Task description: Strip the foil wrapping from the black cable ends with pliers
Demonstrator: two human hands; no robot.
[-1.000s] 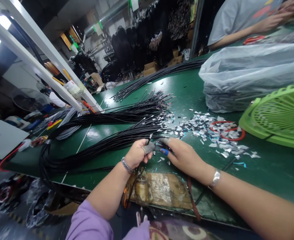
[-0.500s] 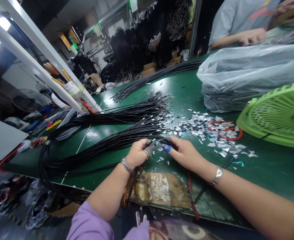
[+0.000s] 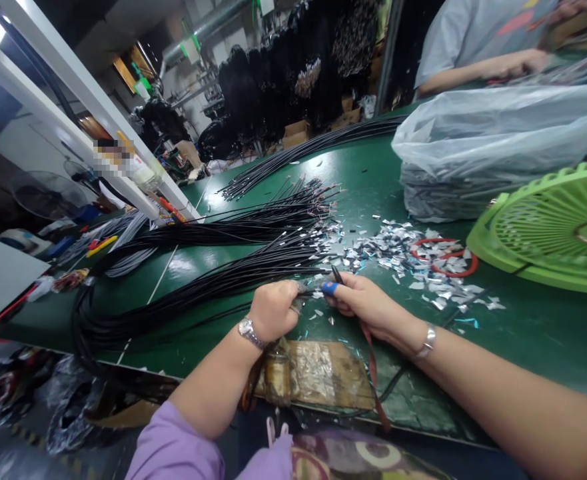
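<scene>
My left hand (image 3: 274, 308) is closed round the end of a thin black cable (image 3: 230, 311), which trails left over the table. Opposite it, my right hand (image 3: 356, 297) is closed with a slim dark pointed tool (image 3: 336, 274) sticking up between thumb and fingers; its exact kind does not show. A blue wrap covers one right fingertip. The fingertips of both hands nearly meet at the cable's end, which they partly hide. Just behind them lies a bundle of black cables (image 3: 213, 283), and past that another bundle with stripped, coppery ends (image 3: 253, 227).
Silvery foil scraps (image 3: 388, 250) litter the green table (image 3: 368, 193), with a red ring (image 3: 466, 267) among them. To the right stand a green fan (image 3: 548, 233) and a plastic bag (image 3: 453, 153). A taped board (image 3: 323, 377) lies at the near edge. A co-worker (image 3: 463, 47) sits across.
My left hand has rolled over, its back now facing up. My right fingers have closed tighter, and the pointed tool now sticks upward from them.
</scene>
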